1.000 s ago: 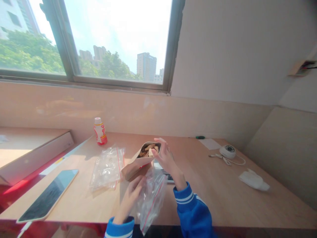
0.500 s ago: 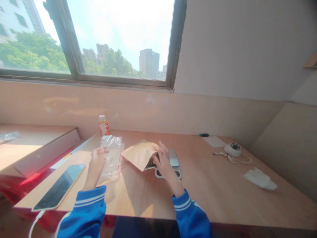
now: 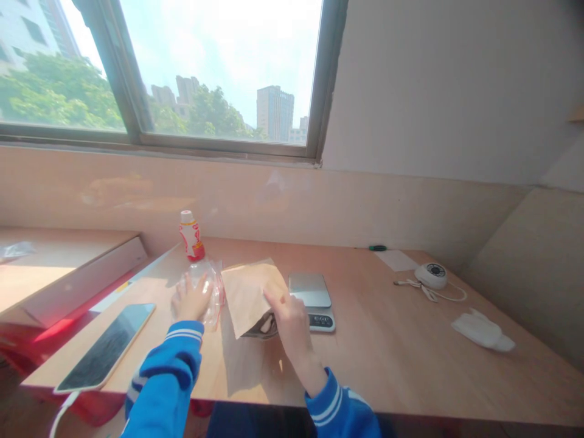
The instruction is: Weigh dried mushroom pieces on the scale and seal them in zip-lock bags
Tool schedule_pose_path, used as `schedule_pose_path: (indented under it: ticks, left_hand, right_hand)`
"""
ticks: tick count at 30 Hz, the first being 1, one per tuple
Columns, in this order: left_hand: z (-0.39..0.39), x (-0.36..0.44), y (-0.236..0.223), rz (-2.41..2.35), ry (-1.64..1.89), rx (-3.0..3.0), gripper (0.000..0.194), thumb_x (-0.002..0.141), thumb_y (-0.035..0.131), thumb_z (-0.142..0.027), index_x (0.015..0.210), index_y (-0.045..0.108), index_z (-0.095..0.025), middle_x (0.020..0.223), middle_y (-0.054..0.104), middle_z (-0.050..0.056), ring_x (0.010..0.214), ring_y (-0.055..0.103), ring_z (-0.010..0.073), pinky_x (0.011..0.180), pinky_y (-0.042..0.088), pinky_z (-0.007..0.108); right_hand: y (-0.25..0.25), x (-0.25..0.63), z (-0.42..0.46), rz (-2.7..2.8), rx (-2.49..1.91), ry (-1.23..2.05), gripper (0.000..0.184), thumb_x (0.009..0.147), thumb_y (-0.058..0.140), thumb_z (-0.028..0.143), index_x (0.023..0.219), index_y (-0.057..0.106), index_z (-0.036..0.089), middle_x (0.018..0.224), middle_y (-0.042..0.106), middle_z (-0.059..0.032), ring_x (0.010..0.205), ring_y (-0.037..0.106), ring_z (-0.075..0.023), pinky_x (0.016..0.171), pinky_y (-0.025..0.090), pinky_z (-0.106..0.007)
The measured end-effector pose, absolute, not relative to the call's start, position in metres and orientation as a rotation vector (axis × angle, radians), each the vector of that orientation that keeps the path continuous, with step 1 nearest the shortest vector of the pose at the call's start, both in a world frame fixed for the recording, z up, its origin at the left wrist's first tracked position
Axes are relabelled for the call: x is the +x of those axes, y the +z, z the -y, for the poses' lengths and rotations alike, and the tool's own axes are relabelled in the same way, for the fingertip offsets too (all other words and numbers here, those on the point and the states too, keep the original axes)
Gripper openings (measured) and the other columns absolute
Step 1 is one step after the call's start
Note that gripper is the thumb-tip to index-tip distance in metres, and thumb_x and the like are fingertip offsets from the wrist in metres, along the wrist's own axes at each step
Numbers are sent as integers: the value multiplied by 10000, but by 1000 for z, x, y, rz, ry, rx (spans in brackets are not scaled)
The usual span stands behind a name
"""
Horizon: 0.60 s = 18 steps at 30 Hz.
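Right hand (image 3: pixel 292 319) clamped on the bag (image 3: pixel 249 289) at its left, mouth low over the counter (image 3: pixel 387 365), left hand (image 3: pixel 192 299) spread, fingers apart, on the plastic (image 3: pixel 214 311): any steeper tilt could spill the pieces (image 3: pixel 266 325)!

The bottle (image 3: pixel 192 236) stands behind the plastic bags (image 3: pixel 212 301) on the table (image 3: pixel 387 365). The phone (image 3: pixel 109 347) lies left of them, the paper bag (image 3: pixel 250 292) right. Farther right come the scale (image 3: pixel 311 291), then the paper sheet (image 3: pixel 395 260), with the screwdriver (image 3: pixel 378 248) just beside its left end.
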<state>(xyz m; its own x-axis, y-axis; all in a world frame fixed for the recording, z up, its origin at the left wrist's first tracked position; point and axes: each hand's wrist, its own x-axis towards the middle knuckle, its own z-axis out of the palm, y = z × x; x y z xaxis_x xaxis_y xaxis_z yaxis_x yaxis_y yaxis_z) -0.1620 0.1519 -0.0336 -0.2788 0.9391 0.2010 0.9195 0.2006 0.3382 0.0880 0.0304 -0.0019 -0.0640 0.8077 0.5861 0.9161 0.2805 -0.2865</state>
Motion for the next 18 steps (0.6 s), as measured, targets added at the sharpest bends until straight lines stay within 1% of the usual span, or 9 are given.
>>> schedule_pose_path:
  ticks: [3,5,7,10,12,15,18]
  left_hand:
    - [-155,-166,-49,-2406,583,1848,538,907,285,-459,1414,358,-295,1550,132,135,1382,181,406,1052,211,602]
    - [-154,-166,-51,-2392,546,1880,543,909,276,-462,1422,340,-299,1553,127,124,1388,160,406,1068,184,588]
    - [-152,-166,-48,-2377,495,1888,550,910,262,-469,1430,323,-300,1554,129,115,1391,148,407,1081,162,572]
    - [-150,-166,-43,-2350,430,1897,557,913,246,-474,1438,303,-296,1555,134,106,1395,143,396,1094,151,548]
    - [-149,-166,-41,-2339,400,1908,557,913,256,-469,1438,307,-290,1551,155,104,1394,159,381,1098,157,534]
    - [-148,-167,-40,-2335,371,1926,558,906,300,-458,1434,323,-279,1537,215,98,1383,220,350,1101,181,508]
    - [-147,-168,-40,-2329,340,1973,553,904,325,-442,1430,332,-273,1520,267,90,1370,268,323,1093,217,495]
  right_hand:
    - [-21,65,-21,1902,-1571,-223,412,905,392,116,1209,590,312,754,581,-45,674,550,-205,617,471,-309]
    - [-32,52,-18,1895,-1590,-223,425,878,402,74,1184,603,290,763,602,-58,689,574,-218,621,489,-323]
    - [-37,43,-18,1866,-1602,-197,460,848,404,30,1195,591,268,810,625,-78,739,597,-236,647,503,-346]
    - [-34,35,-28,1801,-1599,-130,525,821,378,-7,1247,544,251,925,643,-106,852,609,-259,729,511,-395]
    - [-28,32,-43,1772,-1625,-92,545,812,354,-16,1268,527,228,984,645,-128,913,604,-278,769,507,-432]
    - [-21,29,-74,1756,-1731,-17,491,815,342,0,1225,565,153,986,645,-183,916,598,-315,743,503,-468]
    - [-20,33,-102,1725,-1712,23,475,821,313,6,1202,568,129,963,644,-190,898,590,-304,749,488,-468]
